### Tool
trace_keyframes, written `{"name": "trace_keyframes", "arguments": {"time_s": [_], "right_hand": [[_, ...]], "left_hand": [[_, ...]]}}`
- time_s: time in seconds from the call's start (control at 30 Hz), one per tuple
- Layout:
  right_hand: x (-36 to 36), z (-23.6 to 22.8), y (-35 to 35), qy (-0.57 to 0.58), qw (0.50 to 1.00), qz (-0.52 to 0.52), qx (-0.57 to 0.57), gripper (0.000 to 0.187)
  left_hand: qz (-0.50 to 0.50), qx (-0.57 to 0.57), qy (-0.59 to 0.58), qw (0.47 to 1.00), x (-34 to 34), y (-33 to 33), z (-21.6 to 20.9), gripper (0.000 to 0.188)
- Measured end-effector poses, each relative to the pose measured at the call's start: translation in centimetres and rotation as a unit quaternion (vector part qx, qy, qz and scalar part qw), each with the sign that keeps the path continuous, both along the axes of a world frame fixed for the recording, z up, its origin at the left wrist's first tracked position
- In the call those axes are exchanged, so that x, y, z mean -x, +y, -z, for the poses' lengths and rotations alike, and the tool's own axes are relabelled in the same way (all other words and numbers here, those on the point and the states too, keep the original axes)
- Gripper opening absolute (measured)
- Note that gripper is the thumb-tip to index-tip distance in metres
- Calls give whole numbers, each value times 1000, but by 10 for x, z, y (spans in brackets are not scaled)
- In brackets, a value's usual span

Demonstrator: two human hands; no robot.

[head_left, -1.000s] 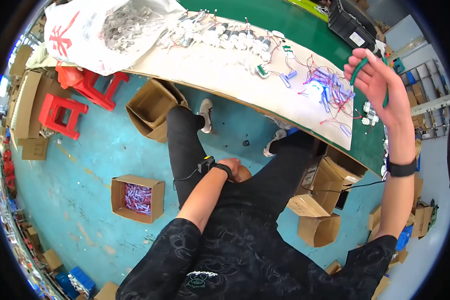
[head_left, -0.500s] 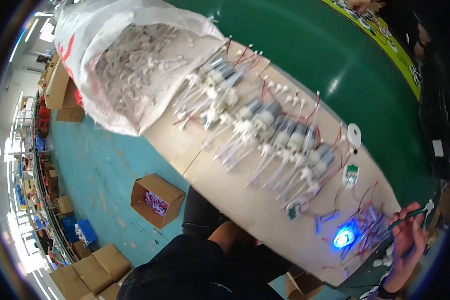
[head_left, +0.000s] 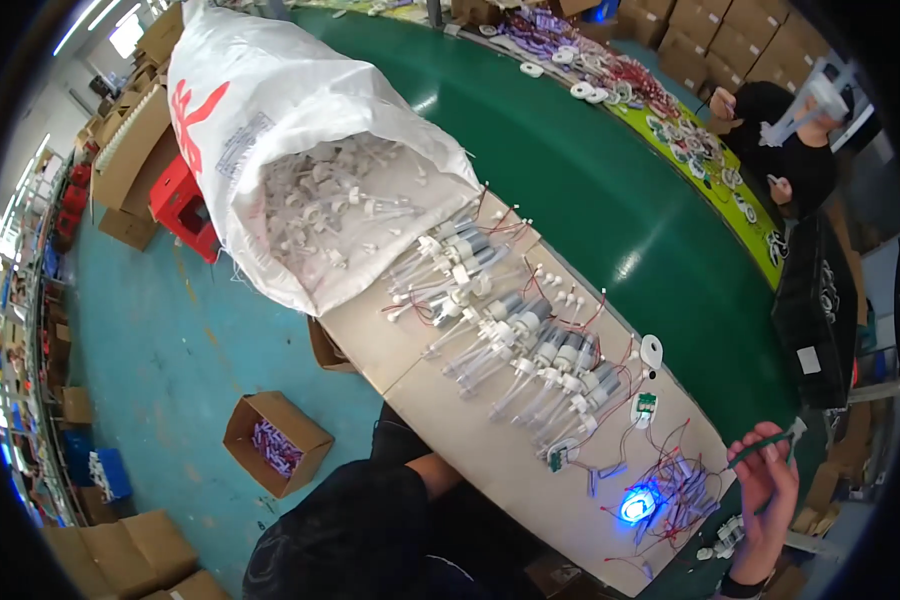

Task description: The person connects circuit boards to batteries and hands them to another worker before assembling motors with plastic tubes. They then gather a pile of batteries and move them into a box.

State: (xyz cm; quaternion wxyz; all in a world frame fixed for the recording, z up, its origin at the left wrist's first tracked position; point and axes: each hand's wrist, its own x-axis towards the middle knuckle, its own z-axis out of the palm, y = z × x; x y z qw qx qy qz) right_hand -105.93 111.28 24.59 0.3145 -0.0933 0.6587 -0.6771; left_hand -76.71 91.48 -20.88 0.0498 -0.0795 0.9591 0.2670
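Note:
My right hand [head_left: 770,490] is raised past the right end of the table, fingers closed on a green-handled tool [head_left: 760,445] with a pale tip. The tool's exact kind is too small to make out. Nearest to it, on the tabletop, lies a pile of purple cylinders with red wires [head_left: 685,490]. A lit blue light [head_left: 637,503] glows at the pile's left side. Two white parts with green circuit boards, one of them a round-ended piece [head_left: 645,407], lie behind. My left forearm [head_left: 435,475] runs under the table edge; my left hand is hidden.
Rows of grey motors with white caps and clear tubes [head_left: 530,335] cover the table's middle. A white sack [head_left: 310,90] of white plastic parts lies open at its far end. A cardboard box [head_left: 275,440] stands on the floor. Another person [head_left: 785,140] sits across the green surface.
The view has shifted, bringing more of the far bench and the other person into sight. My right hand still holds the tool beside the table end.

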Motion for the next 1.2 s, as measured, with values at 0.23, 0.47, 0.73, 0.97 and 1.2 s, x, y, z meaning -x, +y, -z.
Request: {"name": "trace_keyframes", "arguments": {"time_s": [0.23, 0.47, 0.73, 0.97, 1.2], "right_hand": [[-14, 35, -48, -14, 995, -30, 90, 28], [15, 33, -68, 22, 994, 82, 64, 29], [65, 62, -85, 3, 996, 48, 72, 32], [108, 77, -105, -130, 965, 141, 176, 32], [204, 122, -116, 2, 965, 147, 216, 31]], "left_hand": [[175, -12, 72, 982, -20, 39, -12, 54], [168, -231, 197, 938, -90, -8, -223, 38], [-188, 22, 413, 891, -64, -74, -280, 59], [-237, 66, 351, 904, -22, -94, -255, 78], [-267, 144, 295, 906, -12, -91, -234, 83]]}}
